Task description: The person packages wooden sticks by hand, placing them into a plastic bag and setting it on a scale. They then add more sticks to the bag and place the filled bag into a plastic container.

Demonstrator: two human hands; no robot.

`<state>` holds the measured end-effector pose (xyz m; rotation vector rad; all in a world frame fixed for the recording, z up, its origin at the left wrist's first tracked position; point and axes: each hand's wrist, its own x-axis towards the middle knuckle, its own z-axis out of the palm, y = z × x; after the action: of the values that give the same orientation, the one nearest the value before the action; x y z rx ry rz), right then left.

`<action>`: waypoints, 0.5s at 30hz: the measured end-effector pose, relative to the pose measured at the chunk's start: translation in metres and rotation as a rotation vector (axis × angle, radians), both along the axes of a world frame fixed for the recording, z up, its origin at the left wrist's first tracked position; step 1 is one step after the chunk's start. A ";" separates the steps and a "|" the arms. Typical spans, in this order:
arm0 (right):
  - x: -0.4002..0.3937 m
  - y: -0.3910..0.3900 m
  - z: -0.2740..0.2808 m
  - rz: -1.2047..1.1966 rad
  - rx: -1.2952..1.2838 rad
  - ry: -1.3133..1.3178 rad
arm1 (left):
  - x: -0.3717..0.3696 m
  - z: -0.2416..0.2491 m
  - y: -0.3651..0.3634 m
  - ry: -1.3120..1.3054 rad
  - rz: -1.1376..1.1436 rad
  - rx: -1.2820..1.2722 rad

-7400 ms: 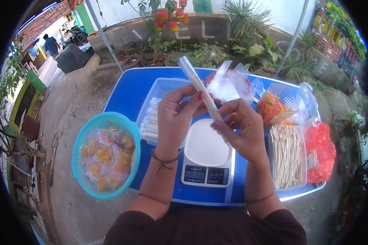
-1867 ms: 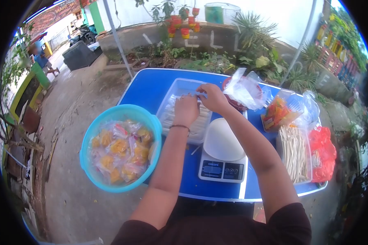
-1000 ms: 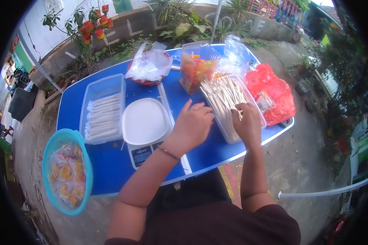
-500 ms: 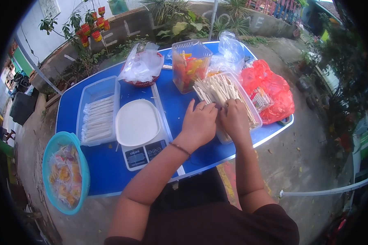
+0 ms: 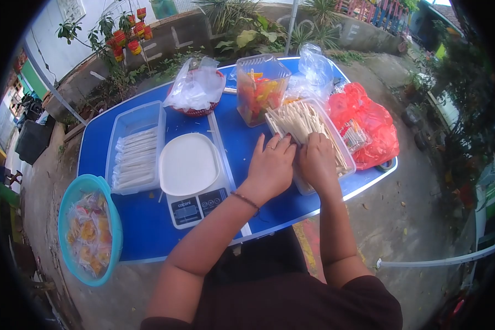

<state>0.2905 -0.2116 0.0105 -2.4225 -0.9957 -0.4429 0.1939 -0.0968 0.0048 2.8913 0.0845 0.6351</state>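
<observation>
Wooden sticks [image 5: 302, 122] fill a clear plastic box [image 5: 344, 164] at the right of the table, lying lengthwise in a loose heap. My left hand [image 5: 271, 168] is at the box's near left side, thumb apart, its other fingertips touching the stick ends. Beside it, my right hand [image 5: 317, 165] reaches over the box with fingers bent together around some sticks; its fingertips are partly hidden among them. The two hands almost meet at the fingertips.
On the blue table [image 5: 143, 228] stand a white kitchen scale [image 5: 190, 165], a box of wrapped white sticks [image 5: 137, 154], a red basket with plastic bags [image 5: 195, 91], a clear tub of colourful pieces [image 5: 261, 93] and a red bag [image 5: 368, 129]. A turquoise basin [image 5: 116, 236] holds packets.
The whole view has shifted slightly. Both hands stay at the stick box; my left fingers have moved a little over the stick ends, and my right fingers have shifted slightly.
</observation>
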 end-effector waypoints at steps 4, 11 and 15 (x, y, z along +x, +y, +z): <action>-0.002 -0.001 0.001 0.020 0.008 0.058 | 0.000 -0.002 -0.002 -0.029 0.002 0.005; 0.021 -0.006 -0.003 0.097 0.201 0.004 | -0.002 -0.002 -0.001 -0.042 -0.011 -0.013; 0.022 -0.008 0.017 0.086 0.424 0.454 | -0.001 0.005 0.000 -0.025 -0.040 -0.118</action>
<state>0.3128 -0.2196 0.0277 -1.9649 -0.7156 -0.0532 0.1925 -0.0964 0.0095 2.7636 0.0580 0.6362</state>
